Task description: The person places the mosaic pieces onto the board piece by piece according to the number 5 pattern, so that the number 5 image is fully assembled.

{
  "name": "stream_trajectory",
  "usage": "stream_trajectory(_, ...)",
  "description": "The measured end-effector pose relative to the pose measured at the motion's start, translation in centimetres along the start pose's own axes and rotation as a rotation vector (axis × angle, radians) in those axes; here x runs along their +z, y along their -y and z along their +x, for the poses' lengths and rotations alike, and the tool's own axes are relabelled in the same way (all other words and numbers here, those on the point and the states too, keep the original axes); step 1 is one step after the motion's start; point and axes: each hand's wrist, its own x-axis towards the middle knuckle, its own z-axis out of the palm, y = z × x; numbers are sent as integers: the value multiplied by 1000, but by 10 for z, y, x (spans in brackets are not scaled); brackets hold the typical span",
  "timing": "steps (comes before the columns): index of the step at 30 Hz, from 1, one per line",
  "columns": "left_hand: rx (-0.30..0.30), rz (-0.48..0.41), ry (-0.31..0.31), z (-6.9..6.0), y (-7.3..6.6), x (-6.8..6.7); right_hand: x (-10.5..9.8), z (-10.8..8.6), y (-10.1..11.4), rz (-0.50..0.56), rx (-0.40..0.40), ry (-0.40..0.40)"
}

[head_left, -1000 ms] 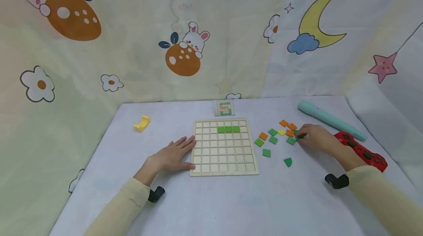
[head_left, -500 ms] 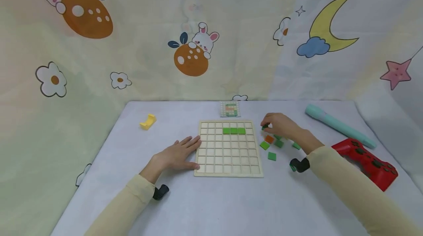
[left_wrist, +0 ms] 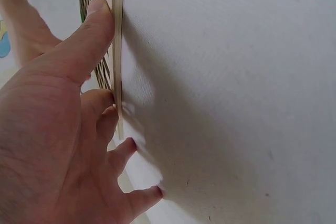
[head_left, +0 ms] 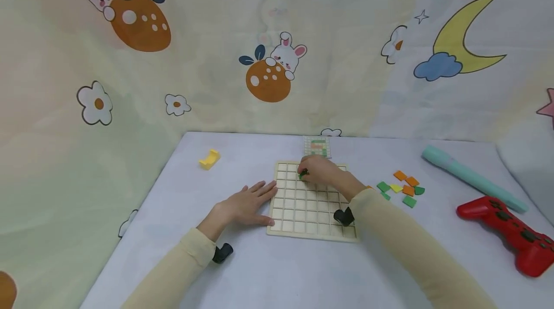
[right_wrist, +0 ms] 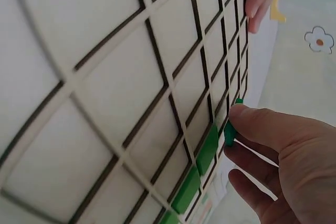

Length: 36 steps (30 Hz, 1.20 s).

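My left hand (head_left: 244,205): fingers spread, thumb at the left edge of the grid board (head_left: 298,215).
My right hand (head_left: 322,172): thumb and fingers pinching a green piece (right_wrist: 229,135).
Pinched piece: over the board's far part, near the set-in green tiles (right_wrist: 208,150); I cannot tell if it touches the board.
Right of my board: loose tiles (head_left: 409,201), a red controller (head_left: 506,237) on the worktop (head_left: 277,275).
Beyond it: a pattern card (head_left: 317,146).

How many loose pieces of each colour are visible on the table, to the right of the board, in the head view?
Orange pieces: 4, one mostly hidden
Green pieces: 4
Yellow piece: 1
Total: 9 visible; others may lie behind the right sleeve
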Motion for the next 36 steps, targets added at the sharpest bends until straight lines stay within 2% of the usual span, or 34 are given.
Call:
stream_trajectory(6,-6,5,9,1,0,-1,6,9,4,8,22,-8)
stream_trajectory(22,-8,5,4,0,-2,-1,9,8,6,5,96,6)
stream_trajectory(31,-12,7,18,2,-5,-1,1,-6,3,24,122,11)
stream_trajectory(36,-12,5,3,0,-4,-2,-13,-26,-13,-1,91,-14)
